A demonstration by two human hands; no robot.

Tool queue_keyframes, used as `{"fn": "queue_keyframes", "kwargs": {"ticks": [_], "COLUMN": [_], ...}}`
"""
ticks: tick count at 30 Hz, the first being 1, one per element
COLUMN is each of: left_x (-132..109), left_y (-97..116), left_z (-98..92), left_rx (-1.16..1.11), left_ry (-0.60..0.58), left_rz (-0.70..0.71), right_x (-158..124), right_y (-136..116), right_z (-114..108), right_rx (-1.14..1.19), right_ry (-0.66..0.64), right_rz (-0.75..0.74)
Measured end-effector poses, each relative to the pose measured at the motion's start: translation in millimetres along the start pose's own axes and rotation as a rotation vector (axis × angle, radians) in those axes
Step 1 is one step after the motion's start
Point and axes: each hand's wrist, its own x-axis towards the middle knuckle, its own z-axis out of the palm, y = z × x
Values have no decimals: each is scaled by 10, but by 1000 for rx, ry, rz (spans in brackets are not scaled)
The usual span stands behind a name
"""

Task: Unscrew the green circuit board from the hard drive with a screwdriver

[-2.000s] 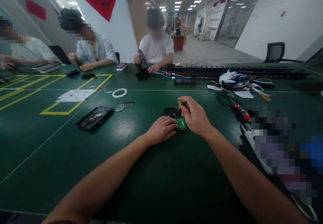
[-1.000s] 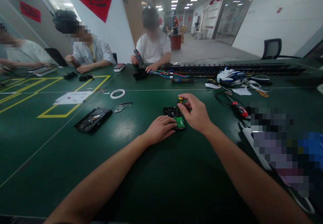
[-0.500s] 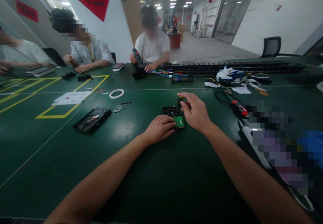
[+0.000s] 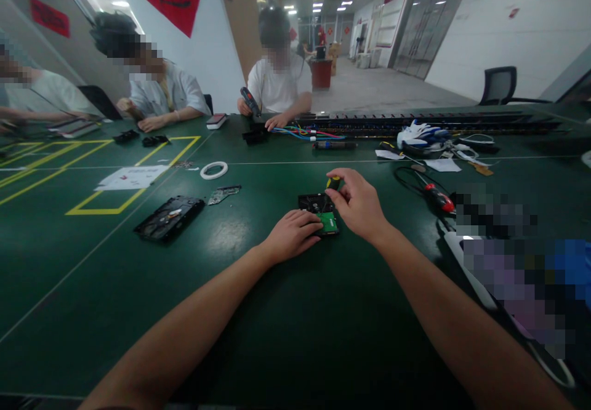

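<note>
A black hard drive point(image 4: 314, 203) with a green circuit board point(image 4: 329, 221) lies on the green table point(image 4: 277, 311) in front of me. My left hand point(image 4: 292, 235) rests on its near left side, fingers curled down and pressing it. My right hand point(image 4: 358, 205) is closed round a small screwdriver with a yellow and black handle point(image 4: 333, 183), held upright with its tip on the drive.
A black drive cover point(image 4: 168, 217), a loose circuit board point(image 4: 223, 194), a tape ring point(image 4: 213, 170) and a paper sheet point(image 4: 131, 177) lie to the left. A red-handled screwdriver point(image 4: 434, 198), gloves point(image 4: 422, 135) and cables sit to the right. Three people work across the table.
My right hand has shifted slightly and its fingers have turned on the screwdriver handle. My left hand has stayed on the drive.
</note>
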Motion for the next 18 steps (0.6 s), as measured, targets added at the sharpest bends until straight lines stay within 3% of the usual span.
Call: {"fn": "queue_keyframes", "kwargs": {"ticks": [15,18], "left_x": [3,2], "left_y": [8,10], "left_z": [-5,-1], "left_rx": [11,12], "left_ry": [8,4], "left_rz": [10,9], "right_x": [21,7], "right_y": [-62,-54], "right_z": [-43,-17], "right_rx": [7,67], "right_ry": [-43,-77], "right_rz": [-62,-11]}}
